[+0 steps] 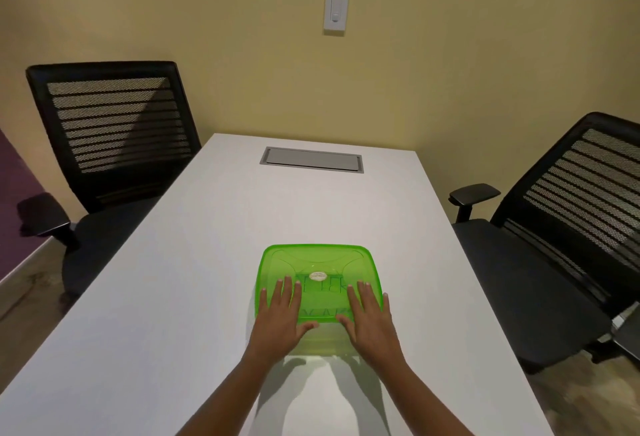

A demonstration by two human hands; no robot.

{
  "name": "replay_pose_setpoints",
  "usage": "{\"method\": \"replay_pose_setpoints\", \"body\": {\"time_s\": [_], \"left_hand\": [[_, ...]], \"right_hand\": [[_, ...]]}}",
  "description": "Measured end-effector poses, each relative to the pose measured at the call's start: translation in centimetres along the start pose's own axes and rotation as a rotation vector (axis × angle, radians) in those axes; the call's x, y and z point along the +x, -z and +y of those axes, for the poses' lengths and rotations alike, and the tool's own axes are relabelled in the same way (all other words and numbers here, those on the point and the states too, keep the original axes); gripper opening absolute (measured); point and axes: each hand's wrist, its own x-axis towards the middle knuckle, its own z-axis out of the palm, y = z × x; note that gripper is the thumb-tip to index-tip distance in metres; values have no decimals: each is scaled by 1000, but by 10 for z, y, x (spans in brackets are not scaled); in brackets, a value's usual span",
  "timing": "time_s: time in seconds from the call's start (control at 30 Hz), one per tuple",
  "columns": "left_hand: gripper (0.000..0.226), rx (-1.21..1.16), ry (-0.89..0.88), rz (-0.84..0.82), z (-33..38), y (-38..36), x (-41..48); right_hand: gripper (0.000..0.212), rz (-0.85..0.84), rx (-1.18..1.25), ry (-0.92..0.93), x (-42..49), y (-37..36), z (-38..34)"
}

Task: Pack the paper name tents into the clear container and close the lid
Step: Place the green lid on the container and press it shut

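A clear container (320, 344) stands on the white table (180, 297) near its front edge, covered by a translucent green lid (317, 260). Lettered paper name tents (323, 285) show faintly through the lid. My left hand (282, 318) lies flat on the lid's near left part, fingers spread. My right hand (369, 319) lies flat on the near right part, fingers spread too. Both palms rest on the lid and neither grips anything. The container's lower walls are partly hidden by my hands.
A grey cable hatch (311, 159) is set into the table's far end. A black mesh office chair (114, 144) stands at the left, another black mesh chair (561, 245) at the right. A white wall switch (336, 9) hangs on the yellow wall.
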Motion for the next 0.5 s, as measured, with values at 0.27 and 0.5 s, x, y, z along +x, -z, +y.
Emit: {"method": "replay_pose_setpoints", "body": {"time_s": [0.27,0.5], "left_hand": [[110,64,-116,12,1,-8,9],[104,223,-168,93,0,-17,8]], "right_hand": [[45,-6,-67,159,2,3,6],[53,84,-213,233,1,-7,6]]}}
